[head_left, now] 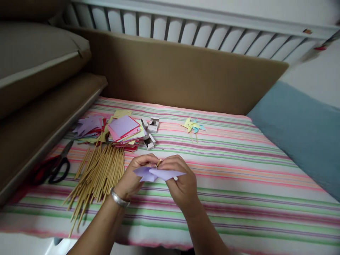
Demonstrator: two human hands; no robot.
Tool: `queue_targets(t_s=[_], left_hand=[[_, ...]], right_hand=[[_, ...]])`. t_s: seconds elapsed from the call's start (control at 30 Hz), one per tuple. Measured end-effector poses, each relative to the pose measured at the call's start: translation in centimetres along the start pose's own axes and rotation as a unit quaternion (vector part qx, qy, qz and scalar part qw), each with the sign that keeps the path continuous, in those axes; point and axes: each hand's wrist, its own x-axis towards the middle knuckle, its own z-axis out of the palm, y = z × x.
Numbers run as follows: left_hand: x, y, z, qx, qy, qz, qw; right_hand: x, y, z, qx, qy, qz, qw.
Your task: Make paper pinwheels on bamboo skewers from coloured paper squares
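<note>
A purple paper pinwheel (156, 174) is held up between my two hands, above the striped cloth. My left hand (136, 173), with a silver bangle on its wrist, has its fingers closed at the pinwheel's left and far side. From the right, my right hand (182, 180) pinches the paper, its fingers bent over the far side. The tip of a wooden stick (159, 163) shows between the fingertips, right behind the paper. Most of that stick is hidden, and I cannot tell which hand bears it.
Wooden sticks (103, 173) lie left of my hands, near black-handled scissors (60, 166). Behind them are stacked paper squares (124, 127), purple cut paper (89, 125) and small white boxes (153, 124). Yellow and blue pinwheels (193, 125) lie farther back, before a brown board (172, 74).
</note>
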Motion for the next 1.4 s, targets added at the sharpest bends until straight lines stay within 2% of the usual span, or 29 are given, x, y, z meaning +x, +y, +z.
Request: queue_targets(t_s=[0.17, 0.37, 0.53, 0.87, 1.4], left_hand=[[0.01, -0.11, 0.14, -0.01, -0.016, -0.01, 1.0], [0.17, -0.46, 0.24, -0.012, -0.026, 0.013, 0.999], [0.33, -0.6, 0.05, -0.02, -0.039, 0.031, 0.999], [0.45, -0.55, -0.27, -0.021, -0.066, 0.068, 0.995], [0.65, -0.66, -0.09, -0.022, -0.049, 0.069, 0.996]], right_hand=[[-0.06, -0.35, -0.13, -0.013, -0.002, -0.03, 0.999], [-0.37, -0.29, -0.26, -0.042, 0.019, -0.027, 0.999], [-0.34, -0.08, -0.1, -0.06, 0.021, -0.059, 0.996], [-0.38, -0.09, 0.1, -0.062, 0.029, -0.036, 0.997], [-0.46, 0.0, 0.2, -0.055, 0.033, -0.018, 0.998]])
